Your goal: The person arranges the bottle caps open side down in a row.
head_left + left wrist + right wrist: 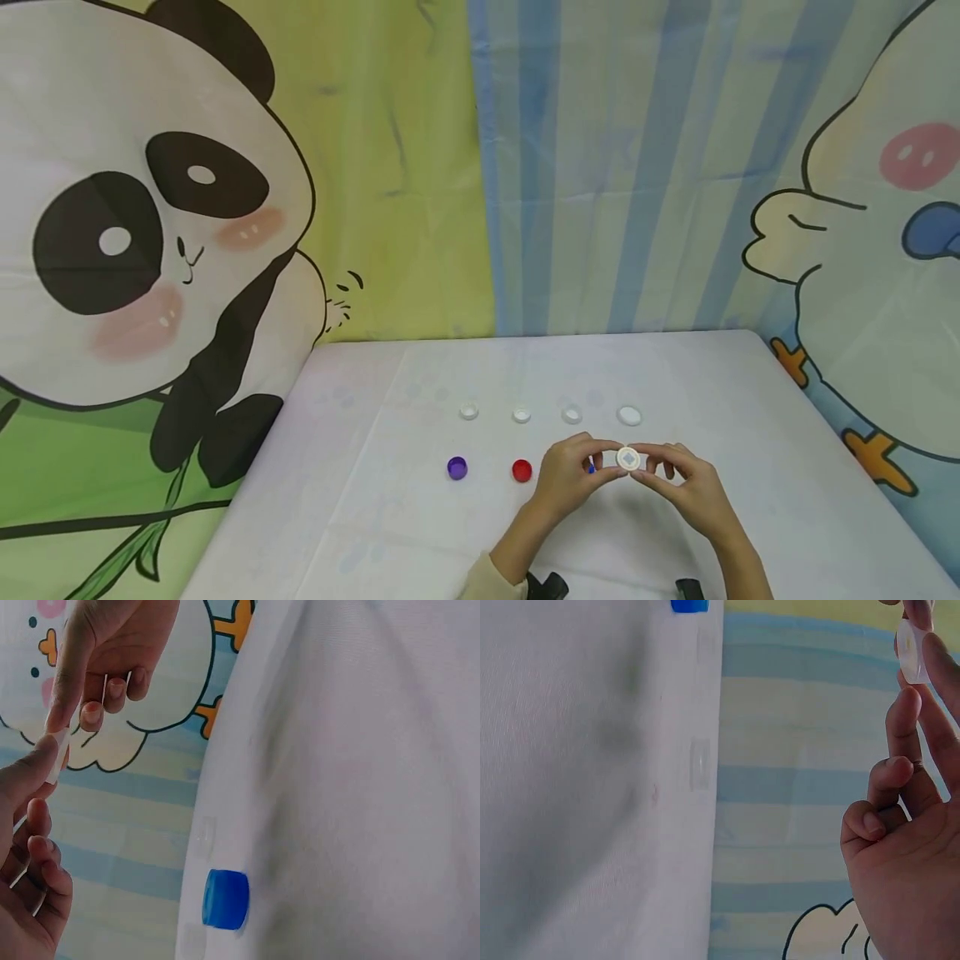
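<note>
A small round white bottle cap [628,458] with a pale pattern on its face is held up above the table between both hands. My left hand [566,477] pinches its left edge between thumb and forefinger, and my right hand [688,492] pinches the opposite edge the same way. The left wrist view shows this white cap [58,757] edge-on between the two thumbs. Behind the left fingers a blue cap [227,900] stands on the table, mostly hidden in the head view. To the left lie a red cap [522,471] and a purple cap [457,468].
Farther back on the white-covered table [390,517] runs a row of whitish or clear caps, among them a leftmost cap [468,411] and a wider rightmost cap [629,415]. A printed cloth backdrop [405,208] hangs behind the table's far edge.
</note>
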The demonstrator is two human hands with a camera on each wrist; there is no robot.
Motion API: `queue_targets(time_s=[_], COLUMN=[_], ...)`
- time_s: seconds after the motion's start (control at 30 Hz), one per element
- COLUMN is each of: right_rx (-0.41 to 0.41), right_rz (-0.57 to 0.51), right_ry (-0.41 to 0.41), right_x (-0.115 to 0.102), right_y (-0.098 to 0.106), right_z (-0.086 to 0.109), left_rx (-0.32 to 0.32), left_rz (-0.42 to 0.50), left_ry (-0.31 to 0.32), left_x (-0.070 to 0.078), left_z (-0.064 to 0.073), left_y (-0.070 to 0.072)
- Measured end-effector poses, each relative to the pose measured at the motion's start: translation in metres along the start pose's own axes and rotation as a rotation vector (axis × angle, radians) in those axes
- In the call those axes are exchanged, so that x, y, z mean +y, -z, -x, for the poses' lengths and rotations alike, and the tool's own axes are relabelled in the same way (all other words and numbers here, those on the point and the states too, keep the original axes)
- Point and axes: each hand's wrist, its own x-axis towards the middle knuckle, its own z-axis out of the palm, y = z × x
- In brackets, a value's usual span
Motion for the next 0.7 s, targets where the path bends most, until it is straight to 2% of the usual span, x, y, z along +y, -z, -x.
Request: queue_targets(time_s=[0.1, 0.2, 0.4, 0.53, 0.7], right_rx=[0.008, 0.007, -0.047, -0.092, -0.139], right_rz=[0.039, 0.082, 0.169, 0.169, 0.125], right_ry=[-0.01, -0.077, -0.225, -0.285, -0.335], right_x=[0.019, 0.025, 0.029, 0.034, 0.042], right_y=[0.006, 0.014, 0.023, 0.022, 0.021], right_z=[0.005, 0.007, 0.012, 0.013, 0.011], left_rx=[-0.007, -0.001, -0.004, -0.005, 0.018], left_rz=[-0.051, -0.076, -0.108, -0.103, -0.109], left_ry=[-0.006, 0.021, 0.163, 0.24, 0.245], left_x=[0.003, 0.009, 0.02, 0.022, 0.019], left_z=[-0.003, -0.004, 0.003, 0.009, 0.01], left_y=[-0.015, -0.031, -0.062, -0.072, -0.08])
